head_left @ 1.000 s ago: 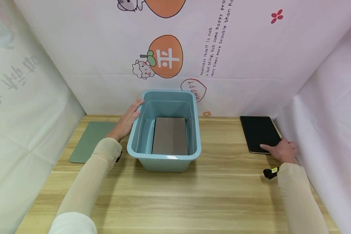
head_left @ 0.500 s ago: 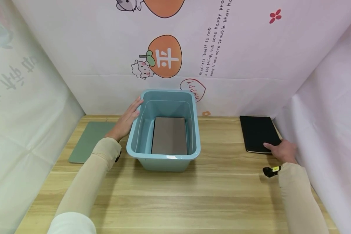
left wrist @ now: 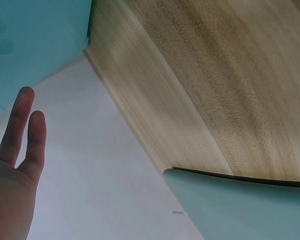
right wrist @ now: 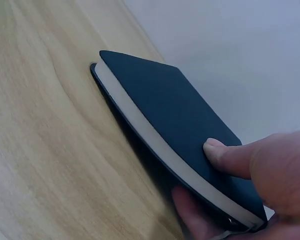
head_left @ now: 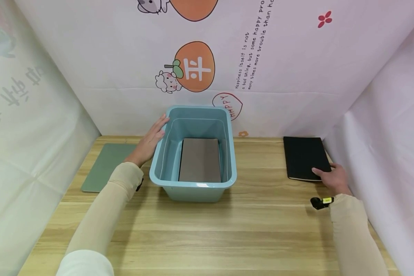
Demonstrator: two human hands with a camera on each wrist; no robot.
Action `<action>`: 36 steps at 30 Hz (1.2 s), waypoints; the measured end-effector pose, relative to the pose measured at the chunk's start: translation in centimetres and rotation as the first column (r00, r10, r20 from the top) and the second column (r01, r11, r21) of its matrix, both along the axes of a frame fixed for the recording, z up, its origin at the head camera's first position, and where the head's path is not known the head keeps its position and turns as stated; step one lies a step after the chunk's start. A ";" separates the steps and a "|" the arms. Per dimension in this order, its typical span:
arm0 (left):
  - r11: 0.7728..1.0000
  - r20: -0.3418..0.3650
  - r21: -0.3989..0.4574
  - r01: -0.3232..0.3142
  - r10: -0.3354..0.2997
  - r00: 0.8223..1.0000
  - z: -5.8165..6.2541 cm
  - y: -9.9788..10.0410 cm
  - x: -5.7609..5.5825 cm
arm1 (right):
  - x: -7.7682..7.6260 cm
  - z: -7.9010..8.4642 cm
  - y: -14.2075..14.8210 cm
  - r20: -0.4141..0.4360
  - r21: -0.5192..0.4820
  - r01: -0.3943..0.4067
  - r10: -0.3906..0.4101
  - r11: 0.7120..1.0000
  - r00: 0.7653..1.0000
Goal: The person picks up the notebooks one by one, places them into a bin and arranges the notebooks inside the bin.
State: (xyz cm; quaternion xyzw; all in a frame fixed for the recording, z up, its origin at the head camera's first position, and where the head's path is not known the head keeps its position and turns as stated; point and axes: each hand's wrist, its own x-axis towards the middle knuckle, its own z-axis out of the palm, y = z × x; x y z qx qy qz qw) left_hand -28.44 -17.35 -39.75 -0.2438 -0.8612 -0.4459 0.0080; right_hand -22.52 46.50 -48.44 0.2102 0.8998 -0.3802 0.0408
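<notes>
At the desk (head_left: 262,234), the right hand (head_left: 334,179) pinches the notebook (head_left: 305,156) near one corner, risking a twist; straight-fingered left hand (head_left: 147,145) apparently touches tub (head_left: 193,194).

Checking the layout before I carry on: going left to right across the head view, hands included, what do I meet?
Flat green item → left hand → tub → black book → right hand.

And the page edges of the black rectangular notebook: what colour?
Off-white page edges; best seen in the right wrist view.
</notes>
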 end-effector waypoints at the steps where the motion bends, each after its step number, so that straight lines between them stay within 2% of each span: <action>1: 1.000 -0.001 0.001 0.000 0.000 1.000 0.0 0.0 0.0 | 0.0 0.0 -0.1 -0.006 -0.021 -0.002 0.002 1.000 1.000; 6: 1.000 -0.002 0.003 0.001 -0.001 1.000 0.0 0.0 0.0 | 0.0 -0.2 -0.3 -0.026 -0.164 0.007 -0.012 0.986 1.000; 12: 1.000 -0.006 -0.001 -0.002 0.002 1.000 -0.2 0.0 -0.1 | 0.0 -0.3 -0.8 -0.060 -0.261 -0.012 -0.004 0.965 0.998; 15: 1.000 -0.008 0.008 -0.003 0.003 1.000 -1.1 -0.3 -0.8 | 0.1 -0.2 -1.3 -0.102 -0.306 -0.018 -0.014 0.952 0.995; 20: 1.000 -0.027 0.018 -0.024 0.025 0.999 -3.2 -0.8 -2.3 | 0.2 -0.2 -1.9 -0.142 -0.364 -0.012 -0.043 0.931 0.989; 25: 0.999 -0.037 -0.003 -0.040 0.040 0.999 -4.0 -1.1 -3.0 | 0.3 -0.4 -2.0 -0.167 -0.356 -0.038 -0.023 0.934 0.986; 31: 0.999 -0.027 -0.008 -0.043 0.043 0.999 -4.2 -1.2 -3.0 | 0.5 -0.4 -2.3 -0.169 -0.355 -0.040 -0.022 0.934 0.985; 36: 0.999 -0.040 -0.012 -0.045 0.044 0.998 -4.2 -1.2 -3.1 | 0.6 -0.2 -2.7 -0.158 -0.392 -0.017 -0.049 0.920 0.986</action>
